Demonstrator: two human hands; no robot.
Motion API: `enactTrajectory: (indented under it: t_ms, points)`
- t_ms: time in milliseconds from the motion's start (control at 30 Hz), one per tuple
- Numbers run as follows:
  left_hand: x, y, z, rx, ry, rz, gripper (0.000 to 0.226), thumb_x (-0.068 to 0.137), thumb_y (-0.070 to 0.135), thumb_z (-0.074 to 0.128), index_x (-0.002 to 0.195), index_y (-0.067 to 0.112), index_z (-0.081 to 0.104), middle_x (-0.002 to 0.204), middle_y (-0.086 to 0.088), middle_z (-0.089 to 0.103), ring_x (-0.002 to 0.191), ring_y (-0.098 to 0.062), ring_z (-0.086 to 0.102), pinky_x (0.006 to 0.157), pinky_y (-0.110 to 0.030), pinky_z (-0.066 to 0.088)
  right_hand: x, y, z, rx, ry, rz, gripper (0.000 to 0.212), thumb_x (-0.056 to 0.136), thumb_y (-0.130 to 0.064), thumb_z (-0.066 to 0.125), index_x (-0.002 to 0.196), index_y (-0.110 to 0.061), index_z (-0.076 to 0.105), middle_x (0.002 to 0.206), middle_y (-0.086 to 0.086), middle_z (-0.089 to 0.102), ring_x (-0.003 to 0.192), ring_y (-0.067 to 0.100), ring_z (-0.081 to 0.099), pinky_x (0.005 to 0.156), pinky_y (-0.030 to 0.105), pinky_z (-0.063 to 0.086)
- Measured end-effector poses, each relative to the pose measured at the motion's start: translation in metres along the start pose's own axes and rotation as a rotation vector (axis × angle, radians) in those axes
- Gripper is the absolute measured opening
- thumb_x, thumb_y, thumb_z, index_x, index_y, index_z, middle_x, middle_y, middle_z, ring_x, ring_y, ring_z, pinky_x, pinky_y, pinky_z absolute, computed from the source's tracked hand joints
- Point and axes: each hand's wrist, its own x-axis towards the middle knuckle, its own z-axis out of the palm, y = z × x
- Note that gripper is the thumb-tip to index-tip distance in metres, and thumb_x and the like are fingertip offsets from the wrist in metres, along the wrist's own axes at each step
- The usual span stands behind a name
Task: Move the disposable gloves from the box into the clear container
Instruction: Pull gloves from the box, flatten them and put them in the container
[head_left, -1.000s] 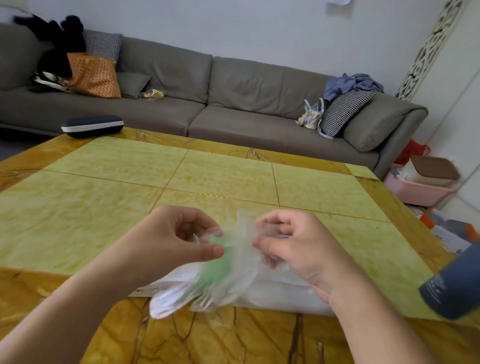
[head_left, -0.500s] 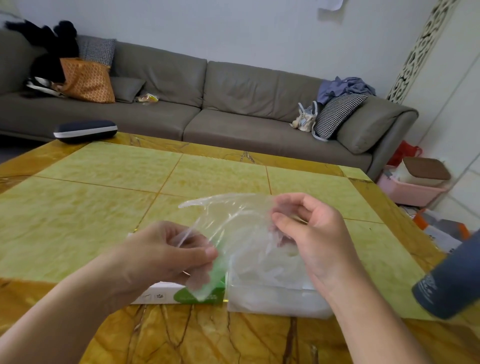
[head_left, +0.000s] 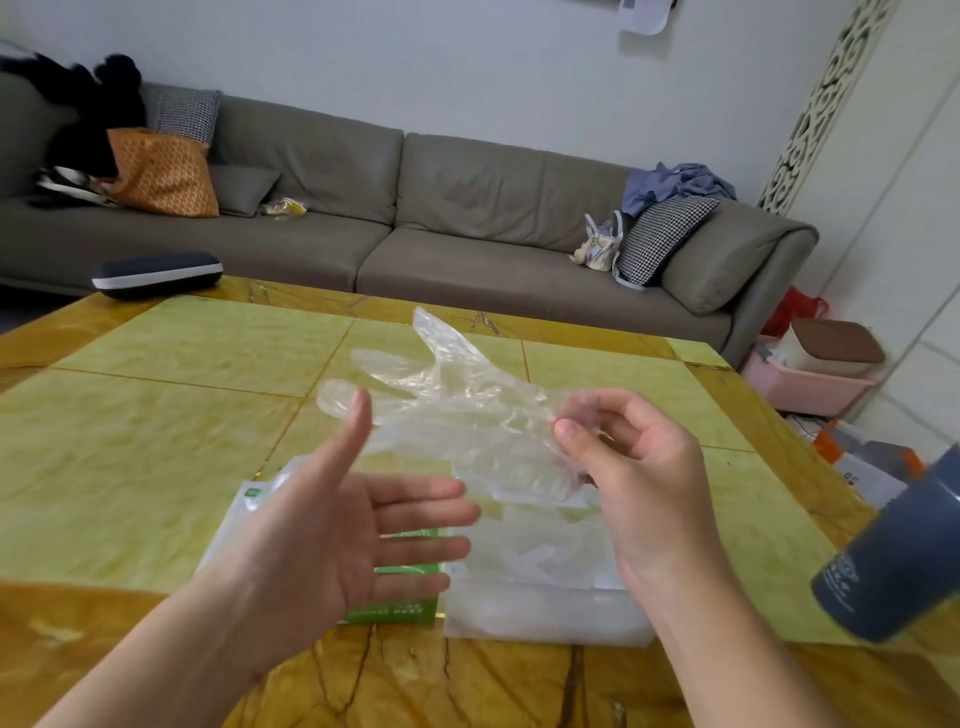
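My right hand (head_left: 644, 467) pinches the glove (head_left: 467, 405) above the clear container (head_left: 545, 608), left hand (head_left: 337, 530) spread flat — best I lower it slowly, fingers folded in.

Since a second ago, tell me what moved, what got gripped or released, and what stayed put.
The left hand let go of the glove and opened flat, palm up. The right hand keeps pinching it and has lifted it, so it spreads out above the table. The green box and the clear container have stayed in place.
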Motion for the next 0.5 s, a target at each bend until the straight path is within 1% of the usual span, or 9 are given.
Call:
enactTrajectory:
  t_ms: [33,67,133,200,267,367,433,500]
  points:
    - [0.000,0.000,0.003,0.063,-0.006,-0.005,0.102,0.072,0.084,0.047,0.116,-0.003,0.074,0.117,-0.022,0.073,0.103,-0.037,0.073,0.074,-0.043,0.060,-0.001,0.000,0.001,-0.005,-0.028,-0.024,0.018,0.087,0.004,0.078,0.095,-0.012,0.075,0.089,0.007,0.077,0.069,0.019,0.067,0.058,0.030,0.055]
    - [0.000,0.000,0.006,0.088,0.011,0.015,0.096,0.072,0.080,0.050,0.114,-0.002,0.075,0.115,-0.020,0.075,0.100,-0.037,0.074,0.069,-0.040,0.061,-0.001,0.001,0.002,-0.005,-0.057,-0.036,0.020,0.086,0.006,0.078,0.094,-0.012,0.076,0.088,0.010,0.076,0.069,0.018,0.066,0.058,0.028,0.055]
    - [0.004,-0.004,0.008,0.096,0.101,0.092,0.072,0.079,0.064,0.062,0.108,0.001,0.078,0.107,-0.018,0.077,0.087,-0.031,0.076,0.061,-0.036,0.059,-0.002,0.001,0.001,-0.011,-0.109,-0.030,0.022,0.085,0.006,0.079,0.095,-0.013,0.078,0.087,0.012,0.076,0.072,0.017,0.068,0.062,0.027,0.058]
    - [0.008,-0.011,0.006,0.139,0.191,0.177,0.042,0.086,0.041,0.071,0.099,0.002,0.078,0.100,-0.017,0.077,0.076,-0.027,0.073,0.058,-0.034,0.058,-0.004,0.001,0.001,-0.013,-0.134,-0.017,0.022,0.085,0.006,0.079,0.094,-0.014,0.078,0.085,0.011,0.075,0.070,0.017,0.067,0.063,0.027,0.058]
    - [0.011,-0.016,0.004,0.227,0.206,0.233,0.023,0.090,0.027,0.072,0.088,0.006,0.080,0.093,-0.017,0.076,0.073,-0.025,0.070,0.061,-0.034,0.058,-0.004,0.000,0.000,-0.012,-0.117,0.001,0.017,0.088,0.004,0.077,0.095,-0.012,0.077,0.079,0.009,0.073,0.064,0.018,0.063,0.060,0.027,0.057]
    - [0.008,-0.016,0.003,0.390,0.165,0.295,0.017,0.090,0.021,0.074,0.087,0.005,0.079,0.082,-0.018,0.072,0.070,-0.026,0.067,0.067,-0.034,0.059,0.004,0.003,-0.006,0.010,0.003,0.086,0.010,0.093,0.001,0.072,0.098,-0.008,0.074,0.072,0.005,0.068,0.058,0.019,0.059,0.058,0.028,0.056]
    - [0.004,-0.013,0.005,0.460,0.117,0.319,0.016,0.088,0.020,0.076,0.090,0.004,0.079,0.082,-0.019,0.073,0.069,-0.027,0.067,0.069,-0.035,0.060,0.013,0.009,-0.013,0.047,0.095,0.164,0.013,0.093,0.005,0.070,0.099,-0.006,0.072,0.075,0.007,0.068,0.056,0.019,0.057,0.052,0.029,0.051]
    - [0.001,-0.011,0.007,0.517,0.063,0.316,0.014,0.088,0.017,0.075,0.095,0.005,0.078,0.084,-0.020,0.075,0.070,-0.028,0.068,0.068,-0.035,0.059,0.019,0.015,-0.019,0.050,0.132,0.218,0.014,0.092,0.008,0.070,0.098,-0.004,0.071,0.082,0.009,0.070,0.055,0.018,0.057,0.049,0.028,0.048]
